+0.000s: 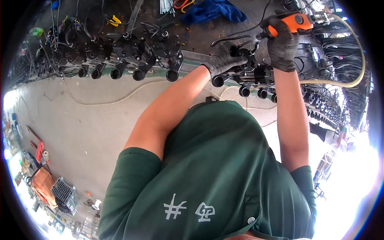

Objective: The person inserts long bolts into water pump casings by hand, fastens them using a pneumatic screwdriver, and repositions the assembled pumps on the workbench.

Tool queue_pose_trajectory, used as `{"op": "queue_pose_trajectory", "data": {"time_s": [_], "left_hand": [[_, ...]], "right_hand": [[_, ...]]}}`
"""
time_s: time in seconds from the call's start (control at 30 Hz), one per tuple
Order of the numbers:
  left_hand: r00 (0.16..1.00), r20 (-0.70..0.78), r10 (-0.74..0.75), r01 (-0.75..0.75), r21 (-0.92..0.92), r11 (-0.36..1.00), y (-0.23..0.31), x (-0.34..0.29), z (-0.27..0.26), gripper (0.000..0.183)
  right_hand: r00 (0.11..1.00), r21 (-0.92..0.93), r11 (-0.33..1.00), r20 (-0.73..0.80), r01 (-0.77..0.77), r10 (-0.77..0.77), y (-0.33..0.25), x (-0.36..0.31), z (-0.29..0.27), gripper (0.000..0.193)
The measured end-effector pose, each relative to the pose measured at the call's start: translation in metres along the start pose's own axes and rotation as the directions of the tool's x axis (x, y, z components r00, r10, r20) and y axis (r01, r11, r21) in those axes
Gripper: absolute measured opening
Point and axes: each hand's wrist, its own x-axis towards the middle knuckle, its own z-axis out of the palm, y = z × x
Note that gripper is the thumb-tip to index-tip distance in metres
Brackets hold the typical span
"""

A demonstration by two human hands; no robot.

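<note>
Orange power tool gripped in right hand, fingers wrapped. Black round part touched by left hand, hold unclear, fingers half-bent; near edge of dark table, bare room left.

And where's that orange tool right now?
The orange tool is in the head view's upper right, gripped in the gloved right hand, near the curved pale hose.
</note>
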Motion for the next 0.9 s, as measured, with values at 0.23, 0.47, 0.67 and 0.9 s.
{"op": "queue_pose_trajectory", "data": {"time_s": [0.23,0.47,0.67,0.9], "left_hand": [[0.994,-0.031,0.107,-0.110,-0.158,0.981,-0.002,-0.004,0.003,0.056],[0.999,-0.038,0.005,-0.006,-0.010,1.000,-0.004,-0.004,0.001,0.053],[0.999,0.022,-0.027,0.027,-0.022,0.999,-0.002,-0.002,-0.001,0.054],[1.000,0.002,-0.030,0.030,-0.104,0.994,-0.022,0.005,0.006,0.054]], "right_hand": [[0.992,0.217,0.968,0.025,-0.123,0.120,0.008,-0.020,0.022,0.026],[0.999,0.277,0.961,0.046,0.003,-0.016,-0.021,-0.014,0.012,0.039],[0.998,0.024,0.998,0.032,0.057,-0.058,-0.007,-0.002,0.005,0.012],[0.991,0.122,0.991,0.131,-0.055,0.038,0.005,0.005,-0.006,0.021]]}}
